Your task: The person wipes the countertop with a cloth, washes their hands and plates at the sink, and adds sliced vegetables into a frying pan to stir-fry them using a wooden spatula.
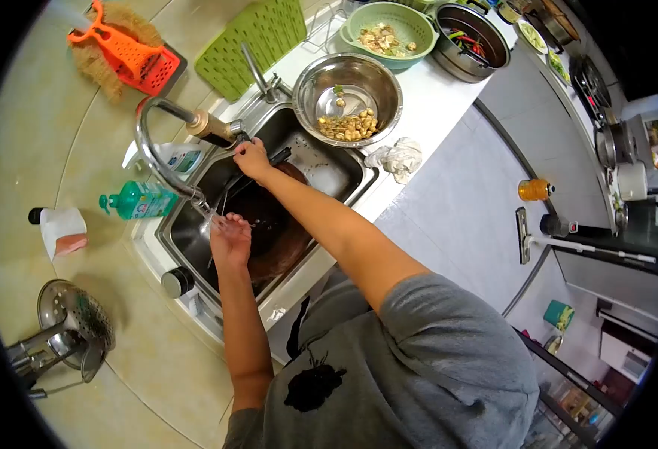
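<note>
Right grip (253, 159) closed on tap (211, 128), left grip (232, 230) open, steel bowl (308, 97) of tan pieces (353, 126)

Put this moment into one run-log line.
Left hand: open under running spout | Right hand: on tap handle | Sink: dark vessel inside | Steel bowl: at sink's edge, pale pieces inside

Shirt (419, 367): grey, creased
Right sleeve (426, 299): short, grey, loose, ending above the elbow
Left sleeve (245, 428): grey, partly in view
Front patch (314, 385): black, ragged-edged
Left hand (231, 233): bare
Right hand (253, 159): bare
</note>
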`<move>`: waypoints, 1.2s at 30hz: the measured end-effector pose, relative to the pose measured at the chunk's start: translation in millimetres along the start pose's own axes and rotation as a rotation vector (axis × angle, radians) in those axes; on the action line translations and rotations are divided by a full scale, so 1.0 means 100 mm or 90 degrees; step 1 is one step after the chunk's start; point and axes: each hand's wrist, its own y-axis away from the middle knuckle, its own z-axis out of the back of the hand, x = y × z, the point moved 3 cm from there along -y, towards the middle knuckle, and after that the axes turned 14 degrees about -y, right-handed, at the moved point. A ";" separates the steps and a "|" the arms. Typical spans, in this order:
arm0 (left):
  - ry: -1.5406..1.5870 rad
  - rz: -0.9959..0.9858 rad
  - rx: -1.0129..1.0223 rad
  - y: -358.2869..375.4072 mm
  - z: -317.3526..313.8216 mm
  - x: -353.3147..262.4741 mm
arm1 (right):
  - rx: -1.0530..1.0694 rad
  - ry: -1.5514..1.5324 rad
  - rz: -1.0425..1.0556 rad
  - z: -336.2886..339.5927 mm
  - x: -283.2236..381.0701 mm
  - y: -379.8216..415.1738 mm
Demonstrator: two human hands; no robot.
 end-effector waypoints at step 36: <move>-0.376 0.108 0.217 -0.28 -2.21 2.00 | -0.015 -0.225 0.026 2.95 1.03 1.51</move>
